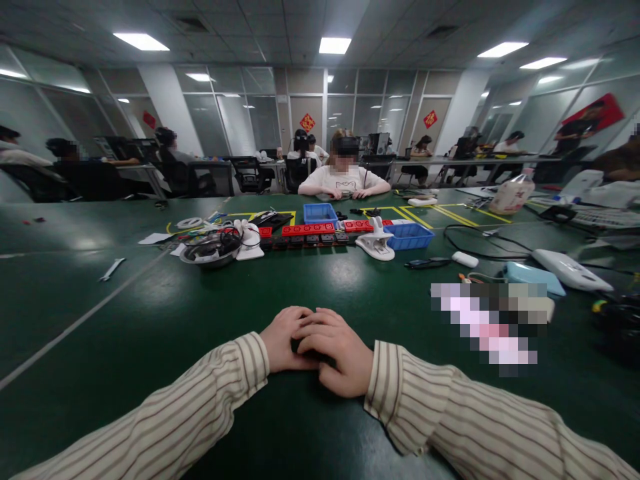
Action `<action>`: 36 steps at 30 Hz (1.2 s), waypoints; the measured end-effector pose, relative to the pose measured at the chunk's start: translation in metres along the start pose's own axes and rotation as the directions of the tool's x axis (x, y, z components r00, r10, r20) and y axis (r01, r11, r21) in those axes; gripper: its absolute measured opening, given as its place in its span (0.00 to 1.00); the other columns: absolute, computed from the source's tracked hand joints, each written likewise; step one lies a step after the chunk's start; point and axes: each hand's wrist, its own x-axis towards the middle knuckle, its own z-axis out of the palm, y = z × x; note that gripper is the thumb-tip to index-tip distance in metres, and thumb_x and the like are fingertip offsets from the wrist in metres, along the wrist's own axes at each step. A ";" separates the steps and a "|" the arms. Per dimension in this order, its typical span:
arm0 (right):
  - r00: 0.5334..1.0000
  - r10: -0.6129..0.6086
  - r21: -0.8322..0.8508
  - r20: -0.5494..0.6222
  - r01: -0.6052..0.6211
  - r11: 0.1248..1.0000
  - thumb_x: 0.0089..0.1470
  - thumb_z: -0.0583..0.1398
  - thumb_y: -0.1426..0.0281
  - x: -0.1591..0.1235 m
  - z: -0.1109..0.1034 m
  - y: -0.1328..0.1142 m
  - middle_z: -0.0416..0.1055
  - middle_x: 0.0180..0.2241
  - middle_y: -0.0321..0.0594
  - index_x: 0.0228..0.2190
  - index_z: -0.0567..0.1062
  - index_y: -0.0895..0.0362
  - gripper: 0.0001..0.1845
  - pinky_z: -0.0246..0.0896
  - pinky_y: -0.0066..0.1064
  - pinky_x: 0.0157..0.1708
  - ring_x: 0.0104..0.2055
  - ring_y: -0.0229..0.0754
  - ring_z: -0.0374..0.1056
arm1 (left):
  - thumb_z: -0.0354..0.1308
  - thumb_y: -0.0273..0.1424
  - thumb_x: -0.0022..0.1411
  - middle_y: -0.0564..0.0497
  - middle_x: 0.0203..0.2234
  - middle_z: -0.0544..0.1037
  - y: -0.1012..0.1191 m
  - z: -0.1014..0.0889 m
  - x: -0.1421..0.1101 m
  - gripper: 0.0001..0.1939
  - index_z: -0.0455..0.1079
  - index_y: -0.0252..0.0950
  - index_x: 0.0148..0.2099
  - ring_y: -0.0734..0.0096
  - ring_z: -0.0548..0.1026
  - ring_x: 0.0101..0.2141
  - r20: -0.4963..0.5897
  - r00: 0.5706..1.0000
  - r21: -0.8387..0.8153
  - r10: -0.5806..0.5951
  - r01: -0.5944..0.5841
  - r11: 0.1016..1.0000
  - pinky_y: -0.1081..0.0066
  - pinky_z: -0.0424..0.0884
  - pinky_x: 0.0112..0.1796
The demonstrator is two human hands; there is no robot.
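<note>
My left hand [285, 339] and my right hand [344, 350] meet on the green table [210, 400], close in front of me. The fingers of both curl inward, the right ones overlapping the left. A dark patch shows between the hands; it may be a black object or shadow, and the fingers hide most of it. Both wrists come out of striped cream sleeves. Beyond the hands lie red and black socket-like blocks [307, 230] in a row, between two white clip stands, the right clip stand [376, 241] being nearer my right hand.
A metal bowl [193, 257] of cables stands left of the row, with a wrench [113, 269] farther left. Blue bins [409, 236] sit behind and to the right. At right lie a light-blue case [533, 277], a white device [570, 269] and cables. A person [343, 177] sits opposite.
</note>
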 end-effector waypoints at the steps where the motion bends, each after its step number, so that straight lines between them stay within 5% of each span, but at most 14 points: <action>1: 1.000 0.010 0.000 -0.024 -0.010 1.000 0.37 0.51 0.73 0.000 0.000 -0.001 0.69 0.40 0.40 0.34 0.67 0.56 0.17 0.45 0.41 0.52 0.47 0.44 0.59 | 0.65 0.44 0.36 0.47 0.42 0.67 0.001 0.000 -0.001 0.33 0.65 0.37 0.46 0.57 0.64 0.44 -0.011 1.000 0.012 -0.001 0.001 1.000 0.56 0.59 0.48; 6: 0.945 0.271 -0.156 -0.181 -0.300 0.941 0.46 0.55 0.65 -0.001 0.004 -0.002 0.65 0.40 0.45 0.39 0.65 0.59 0.17 0.53 0.41 0.44 0.42 0.46 0.58 | 0.66 0.47 0.30 0.44 0.45 0.64 0.008 -0.001 -0.002 0.42 0.61 0.35 0.49 0.53 0.62 0.46 -0.055 0.998 0.081 -0.027 0.031 0.996 0.49 0.54 0.51; 10: 0.897 0.402 -0.300 -0.183 -0.440 0.846 0.47 0.57 0.58 -0.001 0.008 0.001 0.63 0.33 0.42 0.34 0.65 0.58 0.18 0.54 0.38 0.37 0.36 0.45 0.57 | 0.65 0.48 0.32 0.45 0.40 0.67 0.016 -0.002 -0.002 0.37 0.64 0.34 0.44 0.54 0.65 0.43 -0.103 0.993 0.153 -0.052 0.068 0.986 0.45 0.50 0.51; 16: 0.915 0.381 -0.306 -0.131 -0.403 0.863 0.47 0.58 0.65 0.001 0.007 -0.001 0.63 0.34 0.42 0.34 0.67 0.59 0.12 0.53 0.37 0.39 0.38 0.44 0.57 | 0.64 0.39 0.37 0.48 0.35 0.66 0.013 -0.001 -0.001 0.25 0.67 0.34 0.39 0.59 0.66 0.39 -0.138 0.989 0.147 -0.055 0.076 0.986 0.51 0.56 0.49; 20: 0.967 0.242 -0.199 -0.086 -0.254 0.946 0.43 0.54 0.74 0.000 0.003 -0.001 0.66 0.38 0.42 0.38 0.68 0.58 0.17 0.51 0.40 0.43 0.41 0.44 0.58 | 0.63 0.33 0.38 0.48 0.37 0.65 0.006 -0.002 -0.001 0.23 0.68 0.36 0.40 0.61 0.65 0.40 -0.081 0.996 0.019 -0.038 0.040 0.999 0.61 0.63 0.44; 26: 0.995 0.097 -0.012 -0.019 -0.097 0.995 0.37 0.49 0.77 -0.001 0.001 0.002 0.72 0.36 0.35 0.28 0.71 0.54 0.15 0.42 0.43 0.53 0.45 0.41 0.61 | 0.63 0.36 0.41 0.50 0.39 0.67 0.002 -0.005 0.000 0.18 0.70 0.38 0.37 0.60 0.65 0.42 0.040 0.999 -0.032 0.002 -0.001 0.999 0.60 0.61 0.46; 32: 0.994 0.083 0.023 -0.069 -0.082 0.996 0.42 0.51 0.72 -0.001 0.000 0.002 0.70 0.40 0.39 0.37 0.69 0.55 0.16 0.43 0.43 0.53 0.48 0.44 0.59 | 0.64 0.43 0.39 0.47 0.44 0.65 0.003 -0.005 0.000 0.32 0.63 0.38 0.48 0.56 0.63 0.45 0.035 0.999 -0.004 0.000 0.000 1.000 0.56 0.57 0.49; 36: 0.961 0.211 -0.019 -0.179 -0.217 0.976 0.47 0.54 0.65 -0.002 0.001 0.002 0.65 0.41 0.45 0.41 0.65 0.59 0.18 0.51 0.43 0.46 0.45 0.46 0.58 | 0.64 0.48 0.36 0.44 0.45 0.65 0.007 -0.004 -0.001 0.40 0.59 0.35 0.50 0.54 0.62 0.46 -0.014 0.999 0.017 -0.051 0.051 0.999 0.51 0.53 0.51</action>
